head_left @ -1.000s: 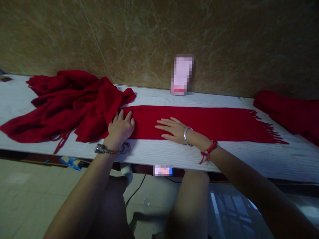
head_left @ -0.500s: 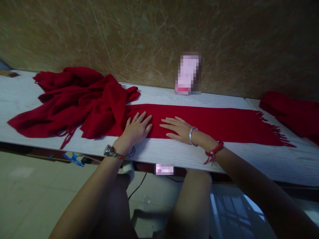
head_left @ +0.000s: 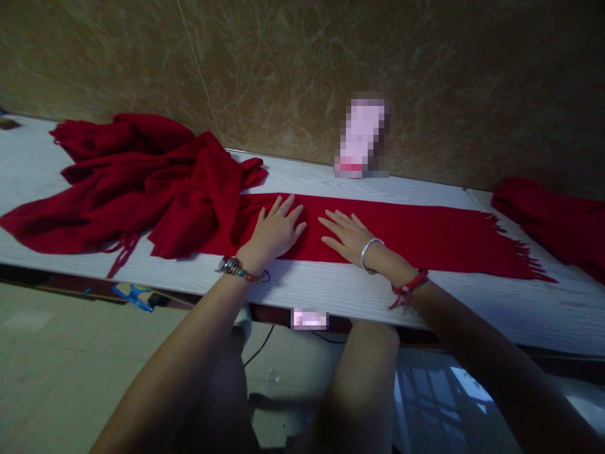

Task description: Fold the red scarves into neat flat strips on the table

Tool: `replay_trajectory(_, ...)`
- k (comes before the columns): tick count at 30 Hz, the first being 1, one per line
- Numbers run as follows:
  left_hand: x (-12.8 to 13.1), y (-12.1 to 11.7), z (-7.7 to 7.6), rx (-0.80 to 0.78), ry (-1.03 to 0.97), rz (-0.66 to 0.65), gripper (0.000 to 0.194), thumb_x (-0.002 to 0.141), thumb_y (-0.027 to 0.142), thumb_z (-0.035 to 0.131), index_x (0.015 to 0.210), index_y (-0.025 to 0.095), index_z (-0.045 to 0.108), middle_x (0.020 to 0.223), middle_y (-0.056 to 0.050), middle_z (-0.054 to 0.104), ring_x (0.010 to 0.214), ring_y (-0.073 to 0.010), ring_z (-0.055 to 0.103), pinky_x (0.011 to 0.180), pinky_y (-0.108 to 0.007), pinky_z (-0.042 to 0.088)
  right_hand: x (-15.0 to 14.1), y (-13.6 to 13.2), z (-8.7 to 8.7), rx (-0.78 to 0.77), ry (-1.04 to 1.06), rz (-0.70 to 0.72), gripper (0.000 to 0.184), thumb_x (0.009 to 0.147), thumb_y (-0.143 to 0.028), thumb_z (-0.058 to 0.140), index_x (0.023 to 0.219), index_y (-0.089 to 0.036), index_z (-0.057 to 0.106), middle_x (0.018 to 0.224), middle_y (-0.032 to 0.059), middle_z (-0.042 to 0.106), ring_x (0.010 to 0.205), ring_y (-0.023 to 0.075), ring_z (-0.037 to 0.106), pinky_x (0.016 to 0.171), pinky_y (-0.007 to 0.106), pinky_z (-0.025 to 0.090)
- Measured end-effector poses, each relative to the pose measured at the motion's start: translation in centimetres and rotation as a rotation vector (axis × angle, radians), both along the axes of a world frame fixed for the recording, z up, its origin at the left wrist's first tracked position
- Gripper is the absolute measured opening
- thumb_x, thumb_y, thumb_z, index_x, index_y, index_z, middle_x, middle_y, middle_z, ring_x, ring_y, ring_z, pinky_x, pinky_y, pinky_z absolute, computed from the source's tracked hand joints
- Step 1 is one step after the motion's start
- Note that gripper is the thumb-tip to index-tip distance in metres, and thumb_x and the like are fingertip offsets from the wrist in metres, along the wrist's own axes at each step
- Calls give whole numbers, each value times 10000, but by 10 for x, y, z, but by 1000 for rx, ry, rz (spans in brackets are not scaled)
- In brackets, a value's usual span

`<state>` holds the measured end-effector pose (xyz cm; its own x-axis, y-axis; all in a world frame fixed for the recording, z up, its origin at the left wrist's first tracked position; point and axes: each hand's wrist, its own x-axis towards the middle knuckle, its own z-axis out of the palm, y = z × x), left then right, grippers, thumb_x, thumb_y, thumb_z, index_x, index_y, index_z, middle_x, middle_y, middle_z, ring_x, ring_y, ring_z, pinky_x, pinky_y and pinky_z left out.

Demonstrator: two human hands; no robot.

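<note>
A red scarf point(head_left: 425, 236) lies flat and lengthwise on the white wood-grain table point(head_left: 331, 290), its fringed end toward the right. My left hand point(head_left: 276, 230) rests on it with fingers spread, close to the bunched red cloth on the left. Palm down, my right hand point(head_left: 347, 236) touches the flat part, fingers stretched out and nothing gripped. A crumpled heap of red cloth point(head_left: 189, 183) with fringes covers the left side; whether it is one piece with the flat scarf I cannot tell.
More red cloth point(head_left: 553, 221) lies folded at the far right. A blurred pink object point(head_left: 362, 135) leans on the brown marbled wall point(head_left: 283, 75) behind the table. Below the front edge are a blue object point(head_left: 135, 296) and a smaller blurred pink item point(head_left: 309, 319).
Both hands have slid a little to the right and away from me over the scarf, staying spread. The view has shifted slightly.
</note>
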<state>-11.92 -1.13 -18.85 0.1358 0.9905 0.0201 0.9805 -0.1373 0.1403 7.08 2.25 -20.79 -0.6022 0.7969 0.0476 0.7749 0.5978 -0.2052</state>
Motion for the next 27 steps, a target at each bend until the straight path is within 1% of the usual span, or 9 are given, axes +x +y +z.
replay_trajectory(3, 0, 5, 0, -127, 19, 58, 517, 967, 410, 272, 1456, 243, 310, 1557, -69, 201, 1428, -308, 154, 1118, -562, 192, -1, -2, 1, -35, -51, -2, 542, 926, -437, 366, 1424, -224, 390, 1527, 88, 307, 1409, 267, 245, 1126, 552, 203)
replay_trajectory(6, 1, 2, -1, -111, 18, 119, 557, 960, 456, 254, 1466, 226, 288, 1559, -98, 177, 1429, -325, 137, 1124, -553, 175, 1, -1, 1, -27, -46, -6, 539, 928, -446, 349, 1423, -237, 391, 1526, 82, 308, 1408, 269, 249, 1122, 564, 204)
replay_trajectory(9, 2, -2, -3, -80, 15, 178, 605, 941, 509, 272, 1465, 207, 294, 1554, -128, 186, 1422, -351, 147, 1116, -552, 197, 6, 3, 0, -25, -64, -61, 537, 931, -451, 334, 1424, -246, 389, 1529, 79, 305, 1406, 280, 251, 1116, 577, 209)
replay_trajectory(12, 2, -2, -4, -70, 14, 215, 640, 931, 533, 280, 1464, 180, 297, 1552, -147, 185, 1419, -364, 144, 1122, -536, 195, 14, 8, -3, -11, -67, -123, 525, 933, -464, 318, 1421, -284, 387, 1529, 67, 309, 1396, 292, 272, 1102, 586, 239)
replay_trajectory(14, 2, -3, -5, -71, 6, 216, 649, 929, 535, 280, 1464, 169, 297, 1551, -155, 184, 1419, -368, 141, 1124, -533, 191, 17, 9, -3, -5, -69, -153, 523, 934, -465, 315, 1422, -291, 383, 1526, 67, 314, 1391, 295, 283, 1095, 594, 248)
replay_trajectory(17, 1, -4, -5, -38, -7, 204, 639, 927, 523, 293, 1455, 166, 319, 1548, -156, 198, 1419, -361, 150, 1121, -534, 199, 16, 8, -2, -15, -102, -184, 528, 938, -432, 308, 1435, -265, 361, 1532, 72, 296, 1399, 285, 266, 1102, 594, 225)
replay_trajectory(21, -3, -3, -5, 67, 2, 100, 593, 912, 492, 358, 1434, 211, 363, 1568, -112, 147, 1435, -334, 93, 1136, -537, 147, 11, 4, 4, -29, -180, -210, 530, 947, -384, 288, 1454, -236, 328, 1550, 66, 243, 1418, 260, 215, 1125, 552, 199)
replay_trajectory(23, -4, -2, -5, 35, 5, 88, 610, 906, 522, 357, 1434, 216, 366, 1566, -117, 154, 1432, -348, 94, 1134, -544, 140, 10, 3, 10, -52, -225, -210, 536, 946, -392, 292, 1463, -250, 305, 1555, 53, 226, 1422, 255, 200, 1125, 538, 211)
replay_trajectory(27, -4, 1, -4, -50, 11, 142, 700, 882, 618, 329, 1451, 211, 328, 1550, -150, 193, 1416, -382, 141, 1118, -560, 168, 0, 5, 27, -85, -303, -211, 562, 942, -411, 317, 1475, -238, 279, 1559, 58, 212, 1427, 271, 173, 1124, 543, 209)
